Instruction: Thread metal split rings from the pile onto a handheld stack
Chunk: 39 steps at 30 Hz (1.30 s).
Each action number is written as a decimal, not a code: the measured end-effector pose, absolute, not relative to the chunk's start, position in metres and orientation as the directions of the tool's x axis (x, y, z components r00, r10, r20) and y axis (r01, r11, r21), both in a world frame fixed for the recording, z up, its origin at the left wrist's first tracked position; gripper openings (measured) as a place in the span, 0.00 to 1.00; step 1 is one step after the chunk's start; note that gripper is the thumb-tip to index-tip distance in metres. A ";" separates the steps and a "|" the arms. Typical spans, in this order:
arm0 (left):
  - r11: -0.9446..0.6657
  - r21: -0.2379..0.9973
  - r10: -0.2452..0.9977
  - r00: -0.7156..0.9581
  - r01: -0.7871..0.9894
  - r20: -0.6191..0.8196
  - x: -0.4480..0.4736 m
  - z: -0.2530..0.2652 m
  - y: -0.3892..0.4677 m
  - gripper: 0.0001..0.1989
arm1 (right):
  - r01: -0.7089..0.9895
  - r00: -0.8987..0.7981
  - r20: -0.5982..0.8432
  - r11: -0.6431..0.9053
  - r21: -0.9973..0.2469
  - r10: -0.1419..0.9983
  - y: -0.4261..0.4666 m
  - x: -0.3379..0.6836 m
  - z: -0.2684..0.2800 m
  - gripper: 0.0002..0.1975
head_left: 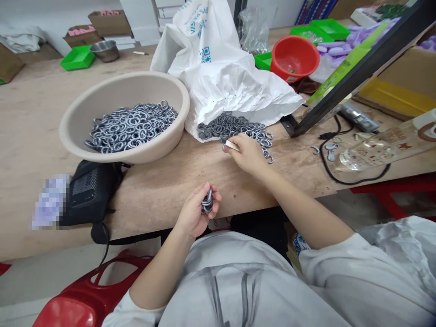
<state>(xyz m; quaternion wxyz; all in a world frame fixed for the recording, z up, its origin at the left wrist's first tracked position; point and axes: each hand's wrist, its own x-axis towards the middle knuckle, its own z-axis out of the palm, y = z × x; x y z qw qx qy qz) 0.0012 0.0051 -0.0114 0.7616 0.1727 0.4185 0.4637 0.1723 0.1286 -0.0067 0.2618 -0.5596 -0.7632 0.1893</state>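
My left hand [199, 209] is closed around several grey metal rings [206, 203], above the table's front edge. My right hand [248, 154] pinches a small tool with a pale flat handle [232, 145]; its dark tip is at the near edge of a ring pile, and I cannot make out its kind. That pile of metal rings [235, 125] spills from the mouth of a white woven sack [231, 77] onto the wooden table. On the left, a large beige basin [153, 152] holds many shinier rings [132, 125].
A black bag [90, 195] lies beside the basin. To the right are a slanted dark metal frame bar [340, 81], a clear bottle [378, 147] and a black cable [327, 170]. A red bowl [295, 54] stands behind; a red stool [75, 304] is below left.
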 end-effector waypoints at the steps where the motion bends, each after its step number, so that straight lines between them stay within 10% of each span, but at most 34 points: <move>1: 0.512 0.645 0.848 0.216 -0.567 -0.484 0.002 -0.011 0.007 0.20 | 0.606 -0.241 0.180 0.293 -0.740 0.954 0.116 0.173 -0.006 0.12; 6: 0.516 0.676 0.857 0.308 -0.526 -0.413 0.013 -0.009 0.012 0.22 | 0.055 -0.350 0.106 0.133 -0.989 0.931 0.058 0.171 -0.010 0.18; 12: 0.652 0.640 0.738 0.531 -0.406 -0.415 0.025 -0.010 0.011 0.25 | 0.059 -0.318 0.217 0.247 -0.967 0.923 0.043 0.178 -0.016 0.18; 20: 0.501 0.800 0.847 0.378 -0.330 -0.375 0.033 -0.006 0.008 0.20 | -0.006 -0.267 0.052 0.053 -0.999 0.962 0.039 0.186 -0.018 0.24; 28: 0.496 0.799 0.852 0.366 -0.339 -0.373 0.032 -0.006 0.009 0.18 | 0.216 -0.450 0.227 0.352 -0.911 0.864 0.019 0.200 -0.003 0.23; 39: 0.530 0.779 0.831 0.388 -0.335 -0.398 0.016 -0.011 0.010 0.17 | 0.305 -0.491 0.171 0.353 -0.885 0.854 0.021 0.189 -0.001 0.21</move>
